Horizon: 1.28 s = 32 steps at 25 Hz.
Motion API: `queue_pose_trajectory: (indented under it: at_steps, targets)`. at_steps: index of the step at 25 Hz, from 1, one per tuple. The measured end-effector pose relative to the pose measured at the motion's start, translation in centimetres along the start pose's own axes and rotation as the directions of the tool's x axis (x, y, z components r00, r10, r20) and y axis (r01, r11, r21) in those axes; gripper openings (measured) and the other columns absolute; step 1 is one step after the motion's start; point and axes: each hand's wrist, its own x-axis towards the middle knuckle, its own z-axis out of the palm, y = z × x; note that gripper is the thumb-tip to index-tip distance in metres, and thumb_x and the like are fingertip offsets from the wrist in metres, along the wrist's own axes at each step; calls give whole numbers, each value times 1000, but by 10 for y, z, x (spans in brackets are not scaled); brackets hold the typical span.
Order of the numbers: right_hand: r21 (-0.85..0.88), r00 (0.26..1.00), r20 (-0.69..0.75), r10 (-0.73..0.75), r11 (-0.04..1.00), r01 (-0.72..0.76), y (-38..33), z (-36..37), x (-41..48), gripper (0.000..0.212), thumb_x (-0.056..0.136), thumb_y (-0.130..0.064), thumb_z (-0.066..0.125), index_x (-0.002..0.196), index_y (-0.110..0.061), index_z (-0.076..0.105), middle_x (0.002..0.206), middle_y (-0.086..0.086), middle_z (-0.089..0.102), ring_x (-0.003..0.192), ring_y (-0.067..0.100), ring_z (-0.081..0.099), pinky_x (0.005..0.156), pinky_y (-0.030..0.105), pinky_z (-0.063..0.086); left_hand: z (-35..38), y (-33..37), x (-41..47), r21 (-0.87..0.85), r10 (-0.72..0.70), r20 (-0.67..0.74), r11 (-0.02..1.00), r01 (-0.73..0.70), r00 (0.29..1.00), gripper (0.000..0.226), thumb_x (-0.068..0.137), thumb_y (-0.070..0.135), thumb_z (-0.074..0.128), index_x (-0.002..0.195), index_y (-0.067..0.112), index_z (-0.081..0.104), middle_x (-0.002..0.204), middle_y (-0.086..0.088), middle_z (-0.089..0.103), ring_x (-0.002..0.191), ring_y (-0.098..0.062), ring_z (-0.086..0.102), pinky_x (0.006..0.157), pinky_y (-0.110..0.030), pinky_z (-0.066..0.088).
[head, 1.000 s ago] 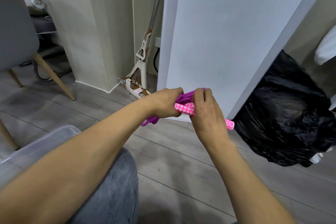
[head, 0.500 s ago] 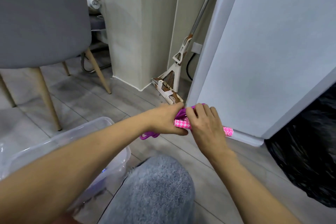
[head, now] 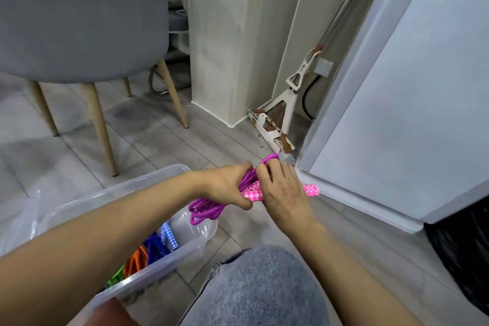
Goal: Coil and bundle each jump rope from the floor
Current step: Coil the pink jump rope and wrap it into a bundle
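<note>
I hold a purple jump rope (head: 205,210) coiled into a bundle, with pink checkered handles (head: 311,190). My left hand (head: 227,185) grips the bundle at its middle, loops hanging out below it. My right hand (head: 280,190) closes over the handles and a rope loop sticks up above its fingers. Below my left forearm a clear plastic bin (head: 127,188) holds other bundled ropes: a blue one (head: 158,245), an orange one (head: 136,262) and a green one (head: 116,276).
A grey chair (head: 79,16) on wooden legs stands at the left. A mop (head: 288,103) leans in the corner by a white cabinet panel (head: 412,103). A black plastic bag (head: 460,254) lies at the right. My grey-clad knee (head: 254,288) is in the foreground.
The view has swung left and down, bringing the bin and its ropes into sight. Both hands keep hold of the purple rope, now just above the bin's far corner.
</note>
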Motion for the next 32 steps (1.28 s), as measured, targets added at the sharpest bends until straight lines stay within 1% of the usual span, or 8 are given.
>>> queue_pose_trajectory:
  at_steps: [4,9,13,17,20,24,27,32]
  targets:
    - [67,991,54,-126,990,123,-17,10,28,57,64,-22,84,113,-13,58,103,9,57,91,28,56,78,39,48,0,-40,-6,76,-38,-124,996,47,992,61,64,25,80,114,28,44,97,6,61,88,-19,61,71,-32,49]
    - [165,957,229,-177,976,141,-39,48,48,82,74,-66,67,141,-26,41,146,6,43,135,26,41,114,46,30,-6,-121,-28,311,-5,-206,948,70,978,59,70,28,79,118,23,44,105,-1,66,97,-25,64,75,-32,46]
    - [480,865,430,-258,877,23,-78,98,55,63,89,-45,65,141,-28,35,129,-1,52,112,24,58,92,37,50,13,-192,-33,673,152,-202,740,24,968,55,70,38,75,119,28,50,98,5,68,92,-23,62,80,-37,41]
    - [503,765,579,-281,862,-64,-112,148,49,50,97,-39,55,142,-27,37,135,3,49,108,28,60,86,43,52,41,-242,-19,805,240,-113,590,-53,964,34,77,22,73,109,27,63,81,2,64,77,-26,57,75,-39,43]
    - [473,701,657,-279,876,-94,-122,181,46,38,102,-37,44,138,-23,40,134,5,49,106,30,61,86,45,53,69,-266,-2,829,216,-47,554,-83,975,29,80,19,72,108,26,66,85,0,66,80,-27,59,79,-39,44]
    - [406,773,564,-291,913,48,-130,201,44,27,103,-28,44,125,-16,52,125,6,55,110,25,59,82,39,48,108,-290,22,859,97,47,503,-89,994,15,81,24,71,96,24,69,92,2,68,86,-24,59,83,-38,48]
    - [405,864,381,-331,899,166,-129,201,39,13,86,-25,66,96,-17,64,93,5,63,82,24,63,66,37,50,128,-307,36,868,21,67,493,-69,997,14,84,28,71,97,22,69,98,2,66,92,-23,57,90,-37,44]
    - [381,898,233,-372,885,268,-118,217,25,12,74,-20,71,82,-17,63,82,5,60,72,25,58,69,38,49,143,-315,56,889,-79,187,437,-135,979,28,96,19,58,123,19,60,123,-5,61,117,-29,51,103,-40,39]
